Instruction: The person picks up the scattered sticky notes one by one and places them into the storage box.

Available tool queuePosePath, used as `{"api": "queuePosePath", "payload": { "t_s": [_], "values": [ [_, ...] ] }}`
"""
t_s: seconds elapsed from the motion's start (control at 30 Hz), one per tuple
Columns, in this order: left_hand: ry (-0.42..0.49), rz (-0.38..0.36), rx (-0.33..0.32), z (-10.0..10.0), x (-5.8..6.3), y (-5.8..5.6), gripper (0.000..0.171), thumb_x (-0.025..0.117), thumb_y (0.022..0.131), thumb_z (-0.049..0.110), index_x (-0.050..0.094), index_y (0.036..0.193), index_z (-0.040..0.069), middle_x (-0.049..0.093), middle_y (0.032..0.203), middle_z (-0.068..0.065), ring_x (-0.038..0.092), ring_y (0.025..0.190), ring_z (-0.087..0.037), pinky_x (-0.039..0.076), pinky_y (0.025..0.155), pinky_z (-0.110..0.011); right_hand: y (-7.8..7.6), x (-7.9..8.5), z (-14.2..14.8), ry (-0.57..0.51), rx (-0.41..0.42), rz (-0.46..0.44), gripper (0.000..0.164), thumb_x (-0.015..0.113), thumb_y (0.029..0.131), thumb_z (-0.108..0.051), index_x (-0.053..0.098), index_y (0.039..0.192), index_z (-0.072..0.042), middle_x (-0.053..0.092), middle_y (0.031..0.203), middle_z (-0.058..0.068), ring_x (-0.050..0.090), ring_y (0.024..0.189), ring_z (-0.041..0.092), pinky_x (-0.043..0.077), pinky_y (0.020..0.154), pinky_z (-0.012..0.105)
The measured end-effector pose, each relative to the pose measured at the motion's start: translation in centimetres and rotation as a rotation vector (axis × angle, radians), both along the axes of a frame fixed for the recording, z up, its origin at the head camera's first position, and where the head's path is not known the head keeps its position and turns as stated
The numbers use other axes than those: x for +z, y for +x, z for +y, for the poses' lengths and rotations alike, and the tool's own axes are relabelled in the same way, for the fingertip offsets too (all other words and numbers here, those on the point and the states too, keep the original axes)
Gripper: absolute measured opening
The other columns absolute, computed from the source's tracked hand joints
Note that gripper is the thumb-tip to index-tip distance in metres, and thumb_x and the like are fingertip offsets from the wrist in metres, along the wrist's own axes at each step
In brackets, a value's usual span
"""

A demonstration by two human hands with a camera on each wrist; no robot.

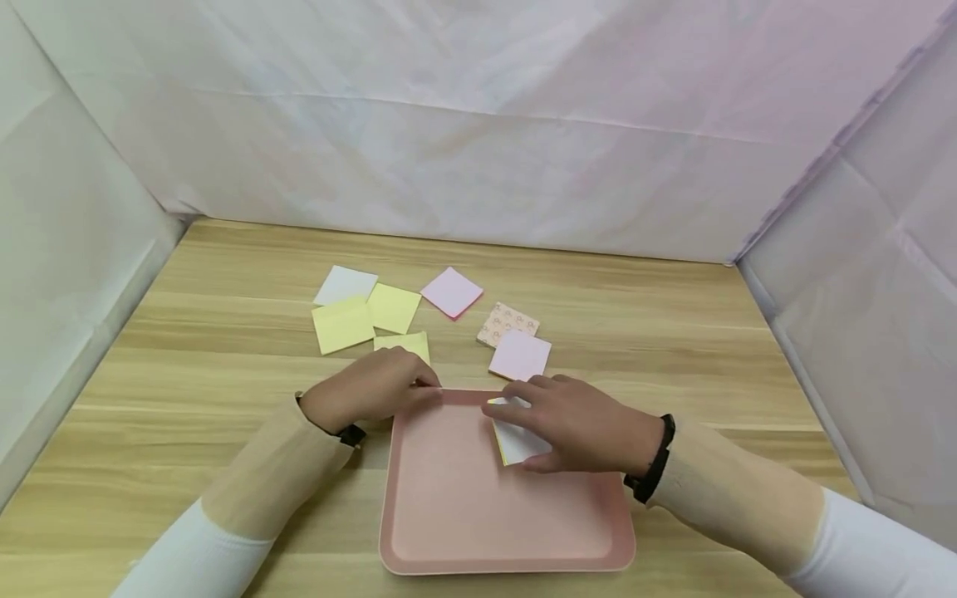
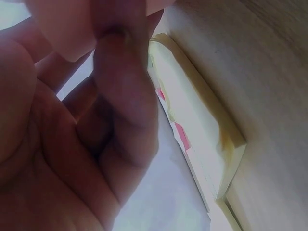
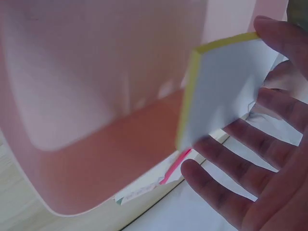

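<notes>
My left hand [image 1: 376,386] grips the far left corner of a pink tray [image 1: 493,519]; the left wrist view shows the thumb and fingers pinching the tray's rim. Over the tray's far side, my right hand [image 1: 583,423] holds a sticky note pad [image 1: 518,447], white on top with yellow edges. In the right wrist view this pad [image 3: 226,86] is tilted, its edges between the thumb and the fingers. Part of it is hidden under the hand in the head view. A yellow sticky note pad [image 1: 404,344] lies just beyond the left hand, partly covered by it.
Farther left lie two more yellow pads [image 1: 342,324] and a white pad [image 1: 345,285]. A pink pad [image 1: 452,292] sits in the middle. Behind the tray, a pale pink pad [image 1: 521,355] overlaps a patterned pad [image 1: 507,324]. White cloth [image 1: 463,166] walls the wooden table.
</notes>
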State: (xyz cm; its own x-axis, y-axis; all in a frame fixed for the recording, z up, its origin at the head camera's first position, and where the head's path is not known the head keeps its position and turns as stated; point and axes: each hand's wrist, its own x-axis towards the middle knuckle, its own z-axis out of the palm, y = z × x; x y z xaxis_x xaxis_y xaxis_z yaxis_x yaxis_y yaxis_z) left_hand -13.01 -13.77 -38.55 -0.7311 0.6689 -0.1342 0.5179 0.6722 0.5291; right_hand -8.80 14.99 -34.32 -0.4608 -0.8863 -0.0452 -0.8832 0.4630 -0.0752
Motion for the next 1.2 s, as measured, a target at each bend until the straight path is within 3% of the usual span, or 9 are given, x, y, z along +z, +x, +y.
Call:
{"api": "queuePosePath", "payload": {
  "t_s": [0.37, 0.77, 1.2],
  "values": [
    [-0.003, -0.001, -0.002, -0.1, 0.1, 0.1, 0.017, 0.066, 0.096, 0.021, 0.078, 0.085, 0.023, 0.065, 0.073, 0.014, 0.051, 0.067, -0.003, 0.046, 0.068, -0.023, 0.1, -0.3, 0.0, 0.066, 0.036, 0.072, 0.072, 0.084, 0.074, -0.052, 0.058, 0.135, -0.021, 0.065, 0.121, 0.001, 0.060, 0.105, 0.022, 0.054, 0.082, 0.040],
    [-0.010, 0.000, 0.012, 0.0, 0.1, 0.1, 0.017, 0.066, 0.096, 0.022, 0.078, 0.084, 0.024, 0.064, 0.072, 0.015, 0.051, 0.066, -0.003, 0.046, 0.067, -0.024, -0.5, 0.6, 0.2, 0.055, -0.014, -0.048, 0.061, 0.082, 0.080, -0.038, 0.060, 0.133, -0.021, 0.066, 0.117, -0.002, 0.063, 0.103, 0.018, 0.054, 0.087, 0.037],
    [-0.012, -0.001, 0.007, -0.1, 0.1, 0.1, 0.017, 0.066, 0.096, 0.022, 0.077, 0.083, 0.025, 0.063, 0.071, 0.015, 0.050, 0.066, -0.003, 0.046, 0.066, -0.024, -2.4, 1.4, 0.7, 0.017, -0.099, -0.079, 0.050, 0.077, 0.085, -0.031, 0.064, 0.131, -0.017, 0.068, 0.117, 0.005, 0.064, 0.103, 0.022, 0.055, 0.085, 0.039]
  ]
}}
